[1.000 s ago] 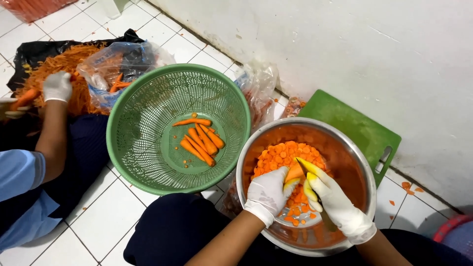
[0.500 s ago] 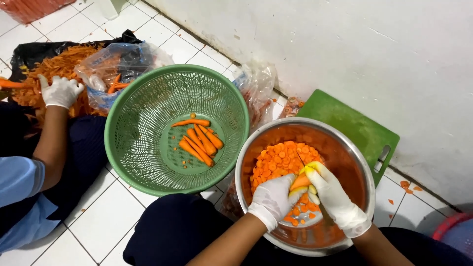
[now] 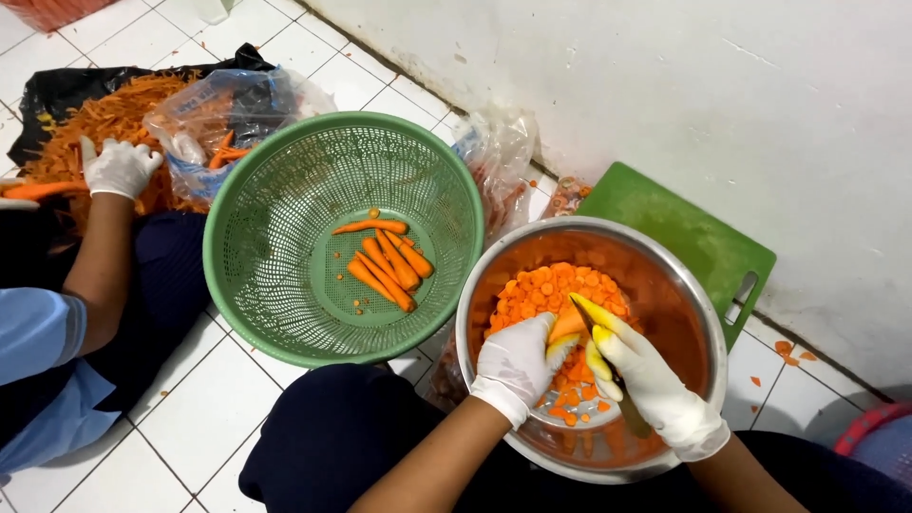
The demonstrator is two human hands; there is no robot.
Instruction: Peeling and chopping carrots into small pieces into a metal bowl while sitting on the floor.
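Co-worker's hand (image 3: 121, 167) lowered, right hand (image 3: 652, 383) slicing carrot (image 3: 567, 326)

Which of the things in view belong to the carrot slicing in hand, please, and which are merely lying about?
In use:
left hand holding a carrot piece
right hand with the knife
steel bowl of carrot slices
green basket with whole carrots

Lying about:
green cutting board by the wall
plastic bags
peel heap, under a co-worker's gloved hand

The basket (image 3: 285, 285) holding whole carrots (image 3: 385, 261) sits left of the bowl (image 3: 689, 285), cutting board (image 3: 684, 228) behind.
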